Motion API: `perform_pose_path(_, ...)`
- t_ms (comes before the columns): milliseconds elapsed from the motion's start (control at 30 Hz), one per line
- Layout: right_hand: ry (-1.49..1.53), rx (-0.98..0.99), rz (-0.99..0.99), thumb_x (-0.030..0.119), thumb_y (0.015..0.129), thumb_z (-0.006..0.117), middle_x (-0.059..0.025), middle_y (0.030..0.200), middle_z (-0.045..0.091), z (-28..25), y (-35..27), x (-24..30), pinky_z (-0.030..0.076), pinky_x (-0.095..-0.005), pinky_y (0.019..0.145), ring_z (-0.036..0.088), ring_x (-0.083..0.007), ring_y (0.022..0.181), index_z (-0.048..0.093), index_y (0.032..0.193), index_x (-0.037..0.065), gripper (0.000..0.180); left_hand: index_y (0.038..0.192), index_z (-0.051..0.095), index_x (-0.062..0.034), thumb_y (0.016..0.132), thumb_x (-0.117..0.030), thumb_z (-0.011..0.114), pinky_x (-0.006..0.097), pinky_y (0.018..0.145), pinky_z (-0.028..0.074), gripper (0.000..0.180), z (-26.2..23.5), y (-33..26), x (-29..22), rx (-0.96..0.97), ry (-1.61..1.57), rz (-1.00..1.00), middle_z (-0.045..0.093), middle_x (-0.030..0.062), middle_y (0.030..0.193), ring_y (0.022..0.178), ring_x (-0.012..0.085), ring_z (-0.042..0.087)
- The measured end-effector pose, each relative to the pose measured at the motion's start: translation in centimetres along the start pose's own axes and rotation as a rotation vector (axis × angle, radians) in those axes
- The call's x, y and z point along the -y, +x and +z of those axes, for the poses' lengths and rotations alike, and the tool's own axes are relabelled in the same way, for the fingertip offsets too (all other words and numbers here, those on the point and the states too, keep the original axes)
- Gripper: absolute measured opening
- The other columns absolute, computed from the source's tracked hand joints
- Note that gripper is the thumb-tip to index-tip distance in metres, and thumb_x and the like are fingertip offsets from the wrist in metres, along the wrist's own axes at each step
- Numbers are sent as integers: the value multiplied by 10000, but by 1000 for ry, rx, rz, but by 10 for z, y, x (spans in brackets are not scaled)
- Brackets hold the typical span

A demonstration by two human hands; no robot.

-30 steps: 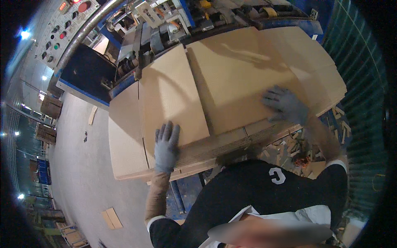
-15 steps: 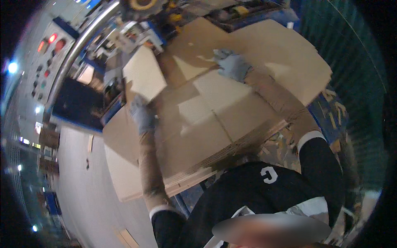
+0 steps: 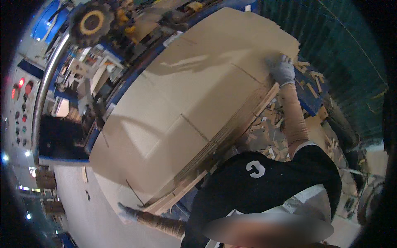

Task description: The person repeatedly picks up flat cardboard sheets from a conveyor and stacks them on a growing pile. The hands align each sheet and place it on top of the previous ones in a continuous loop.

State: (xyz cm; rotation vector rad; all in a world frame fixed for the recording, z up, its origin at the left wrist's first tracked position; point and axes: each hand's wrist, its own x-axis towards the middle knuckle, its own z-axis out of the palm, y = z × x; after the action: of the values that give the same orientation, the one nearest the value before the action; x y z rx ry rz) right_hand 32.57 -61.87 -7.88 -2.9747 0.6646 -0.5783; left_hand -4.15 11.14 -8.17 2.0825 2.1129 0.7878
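Observation:
A stack of large flat brown cardboard sheets point(image 3: 215, 91) stretches from the near left to the far right, with dark slits cut along the top sheet. My right hand point(image 3: 283, 71), in a grey glove, rests at the stack's right end, its fingers spread over the board near the edge. At the opposite end, my left hand point(image 3: 129, 212), also gloved, touches the near left corner of the cardboard. Most of its fingers are hidden or smeared, so its grip does not show. Brown sleeves cover both forearms.
Beyond the stack runs a machine with a dark wheel point(image 3: 91, 22) and a metal rail point(image 3: 46, 82). A control panel point(image 3: 20, 109) with lit red buttons stands at the left. Cardboard scraps point(image 3: 271, 124) litter the area beneath the right forearm. A green curtain point(image 3: 331, 49) hangs at the right.
My hands have moved apart to opposite ends of the cardboard, the left toward me, the right rightward. The raised pale panel near my left hand is gone, and the top sheet lies flat.

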Motion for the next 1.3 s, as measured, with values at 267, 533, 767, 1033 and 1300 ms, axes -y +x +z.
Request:
perform_pose_path(267, 500, -58, -126, 446, 898, 514, -201, 1307, 523, 44, 40, -9, 437, -444, 954, 488, -350, 1222, 522, 1308, 133, 516, 1361, 418, 47, 863, -491, 581, 401, 1027, 362, 751, -39, -33, -52, -66, -565, 217, 480, 266, 1335, 1214, 365, 492)
perform_pose_path(533, 1819, 7, 543, 178, 865, 617, -108, 1192, 574, 10, 79, -26, 453, -379, 934, 515, -253, 1145, 521, 1298, 128, 446, 1386, 293, 124, 843, -466, 628, 416, 1110, 270, 869, -48, -43, -26, 22, -659, -107, 311, 281, 1452, 1347, 363, 321)
perform_pose_path(767, 1566, 22, 5, 128, 851, 628, -69, 1084, 593, 4, 100, -77, 459, -358, 928, 549, -216, 1022, 545, 1229, 42, 396, 1412, 266, 106, 815, -345, 673, 421, 1118, 210, 852, -91, -43, -45, -44, -1151, 69, 303, 244, 1466, 1349, 314, 315)
perform_pose_path(1033, 1556, 335, -235, 305, 847, 658, -55, 1138, 626, -113, 130, 4, 436, -333, 902, 574, -187, 1009, 573, 1233, 26, 483, 1427, 224, 92, 799, -294, 686, 426, 1098, 254, 870, -80, -30, -50, -105, -1303, -21, 341, 274, 1424, 1313, 327, 357)
perform_pose_path(1300, 1075, 92, -517, 246, 916, 572, -50, 1175, 608, -227, 105, 53, 402, -297, 951, 554, -160, 1065, 534, 1254, -23, 434, 1387, 326, 89, 836, -206, 644, 416, 1048, 339, 701, -45, -55, -32, -247, -1133, -190, 437, 245, 1348, 1182, 317, 475)
